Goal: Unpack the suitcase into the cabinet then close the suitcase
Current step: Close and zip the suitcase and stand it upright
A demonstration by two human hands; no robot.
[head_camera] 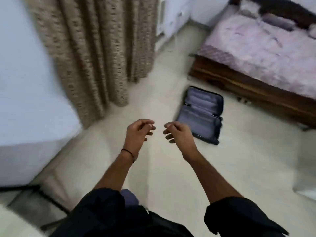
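Observed suitcase (201, 113) lying open on the floor (171, 168) at 2 o'clock of the grips, both halves flat, grey lining up (frame blurred, contents not legible). Noted left grip (138, 132) and right grip (177, 134) raised side by side, apart, fingers loosely curled, holding nothing. Recorded right grip overlapping the suitcase's near edge in view. Logged bed (256, 48) at 1 o'clock beyond the suitcase, curtain (89, 48) at 11 o'clock.
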